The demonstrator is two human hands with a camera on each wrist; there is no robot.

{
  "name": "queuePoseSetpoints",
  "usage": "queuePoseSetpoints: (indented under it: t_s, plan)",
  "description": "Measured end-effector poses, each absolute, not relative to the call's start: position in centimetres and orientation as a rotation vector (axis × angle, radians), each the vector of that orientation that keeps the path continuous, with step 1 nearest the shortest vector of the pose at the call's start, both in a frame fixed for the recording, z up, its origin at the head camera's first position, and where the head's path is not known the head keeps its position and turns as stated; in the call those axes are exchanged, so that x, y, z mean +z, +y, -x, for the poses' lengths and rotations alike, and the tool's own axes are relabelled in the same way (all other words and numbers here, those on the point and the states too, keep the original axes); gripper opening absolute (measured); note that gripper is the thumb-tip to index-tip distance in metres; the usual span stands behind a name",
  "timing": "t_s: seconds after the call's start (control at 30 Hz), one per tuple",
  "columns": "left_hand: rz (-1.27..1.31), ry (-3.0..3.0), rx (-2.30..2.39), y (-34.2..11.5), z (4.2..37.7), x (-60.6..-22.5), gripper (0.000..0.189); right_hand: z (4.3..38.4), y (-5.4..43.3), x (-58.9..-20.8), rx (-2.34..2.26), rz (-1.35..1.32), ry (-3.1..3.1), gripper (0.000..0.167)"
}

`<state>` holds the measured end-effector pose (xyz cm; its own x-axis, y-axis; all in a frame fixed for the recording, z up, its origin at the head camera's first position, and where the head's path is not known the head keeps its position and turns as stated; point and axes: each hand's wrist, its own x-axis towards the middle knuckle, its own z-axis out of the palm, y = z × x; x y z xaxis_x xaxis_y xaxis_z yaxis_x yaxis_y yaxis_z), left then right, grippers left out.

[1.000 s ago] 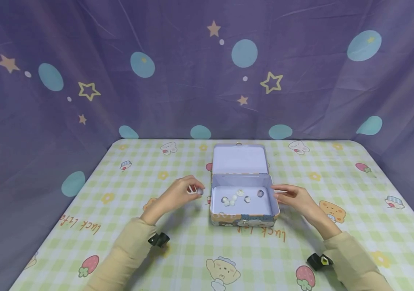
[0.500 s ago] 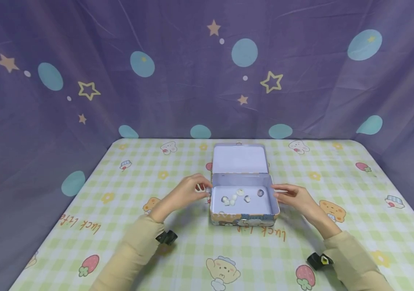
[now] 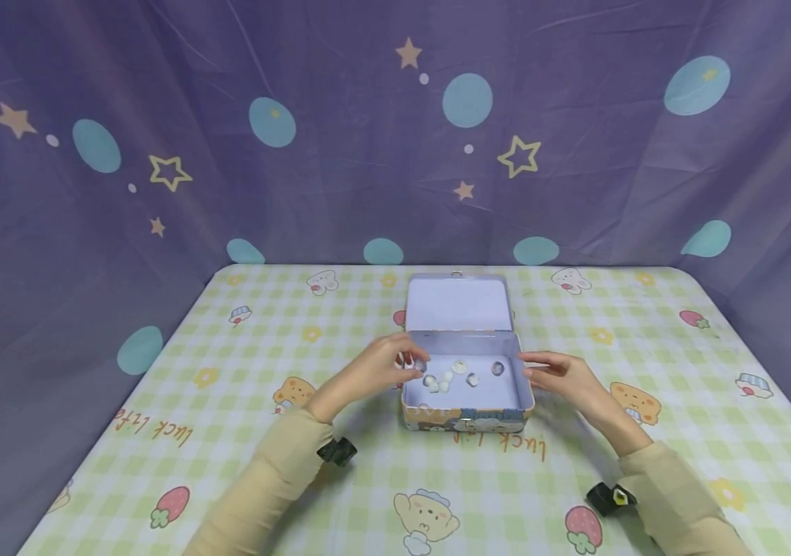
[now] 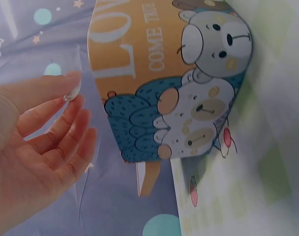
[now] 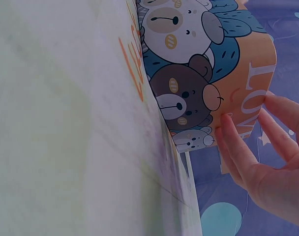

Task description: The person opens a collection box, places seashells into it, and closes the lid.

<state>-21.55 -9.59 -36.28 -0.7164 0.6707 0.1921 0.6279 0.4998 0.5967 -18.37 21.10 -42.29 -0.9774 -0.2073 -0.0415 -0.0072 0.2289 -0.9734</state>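
Note:
A hinged tin box point(image 3: 437, 421) with printed bears stands with its lid point(image 3: 458, 303) raised at the back. Over its left rim, my left hand point(image 3: 373, 369) pinches a small pale seashell point(image 4: 74, 91) between thumb and fingertips. Several whitish and purplish shells, one of them a purplish shell point(image 3: 497, 369), lie spread on the box floor. My right hand point(image 3: 571, 380) rests its fingertips against the right wall and rim. In the right wrist view, its fingers point(image 5: 238, 142) are fairly straight and touch the orange printed side.
The box stands on a table covered with a green checked cloth point(image 3: 340, 502) printed with cartoons. A purple curtain point(image 3: 340, 201) with stars hangs behind the table and along its sides. Black wrist cameras sit near both sleeves.
My left hand has moved right with the shell, from beside the box to over its left rim. The right hand and the box have stayed in place.

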Motion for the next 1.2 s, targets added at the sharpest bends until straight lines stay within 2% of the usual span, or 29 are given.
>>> queuePoseSetpoints:
  t_s: [0.33,0.53,0.83,1.2]
  plan:
    - [-1.224,2.646,1.005,-8.6,21.5,-36.5,0.016,18.3,21.1,-42.4,-1.843,0.232,2.341,0.048]
    - [-1.269,2.645,0.957,-8.0,21.5,-36.6,0.018,18.4,21.3,-42.7,-1.816,0.235,2.394,0.042]
    - [-1.224,2.578,0.942,-7.3,21.3,-36.9,0.018,18.3,21.2,-42.3,-1.838,0.205,2.334,0.05]
    - [-1.234,2.588,0.905,-6.7,21.4,-37.3,0.02,18.4,21.3,-42.7,-1.819,0.225,2.378,0.042]
